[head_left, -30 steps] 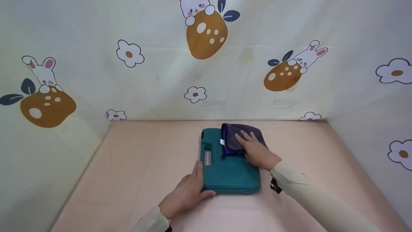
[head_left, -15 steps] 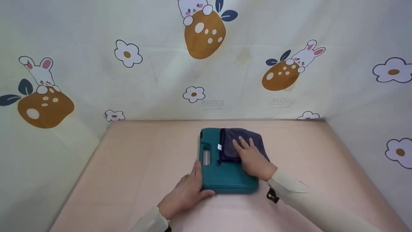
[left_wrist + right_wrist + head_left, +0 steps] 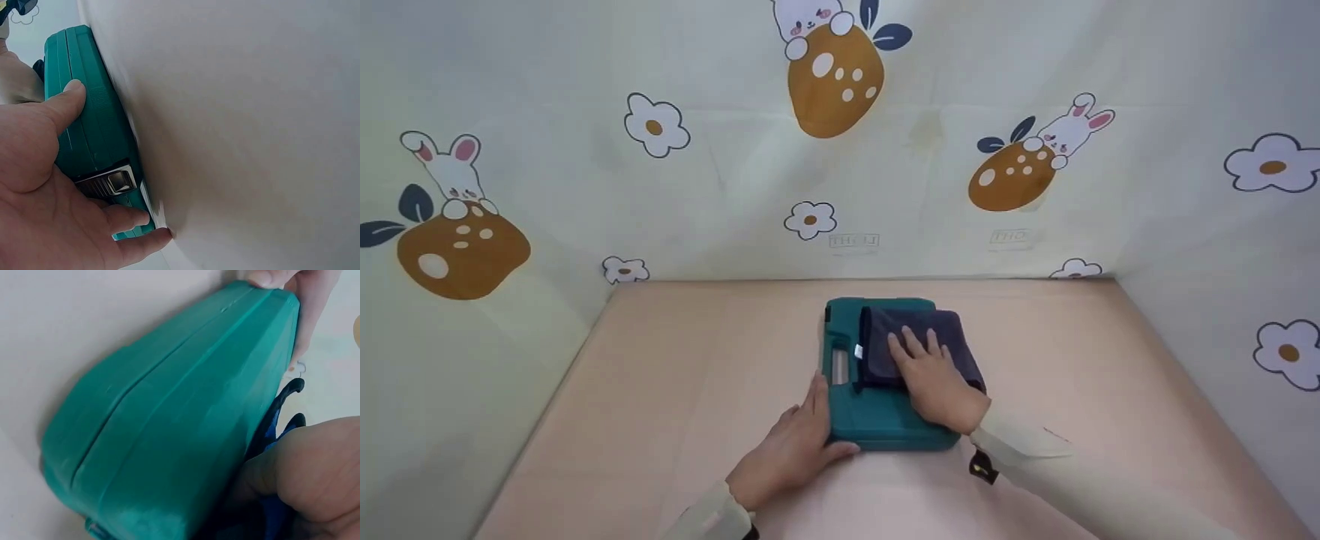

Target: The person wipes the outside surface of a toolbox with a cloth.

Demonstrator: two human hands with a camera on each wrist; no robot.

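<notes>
A teal plastic carrying case [image 3: 877, 416] lies flat on the table, its handle cutout on the left side. My left hand [image 3: 789, 456] rests against its near left corner. In the left wrist view the thumb presses one side wall, while the fingers extend past a latch [image 3: 119, 181] on the adjoining side. A folded dark grey-blue cloth [image 3: 879, 364] with a small white tag covers part of the lid and overhangs the right edge. My right hand [image 3: 936, 386] presses down on it, fingers spread and straight; the right wrist view shows blue cloth beneath the palm.
The table has a pale pink-beige cover [image 3: 697, 360]. Behind it and on both sides hang cream fabric walls [image 3: 720, 165] printed with rabbits, orange fruit and flowers. The case lies near the middle, somewhat short of the back wall.
My right hand has slid the cloth toward me and slightly left over the lid, uncovering the case's far right part. The left hand and case stay in place.
</notes>
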